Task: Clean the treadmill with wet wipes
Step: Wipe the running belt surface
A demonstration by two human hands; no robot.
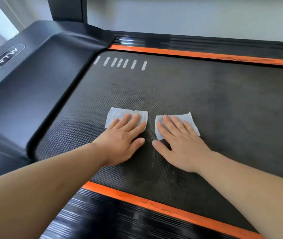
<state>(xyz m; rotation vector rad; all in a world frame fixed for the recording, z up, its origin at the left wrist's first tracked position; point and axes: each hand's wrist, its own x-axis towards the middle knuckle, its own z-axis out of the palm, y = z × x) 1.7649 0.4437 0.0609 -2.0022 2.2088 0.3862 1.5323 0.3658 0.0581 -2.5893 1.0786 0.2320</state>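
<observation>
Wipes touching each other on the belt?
No, bare belt shows between the left wipe and the right wipe.

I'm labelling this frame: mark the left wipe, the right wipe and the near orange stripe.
left wipe (116,114): head view, bare far-left corner.
right wipe (187,116): head view, bare far edge.
near orange stripe (154,205): head view, middle of stripe.
</observation>
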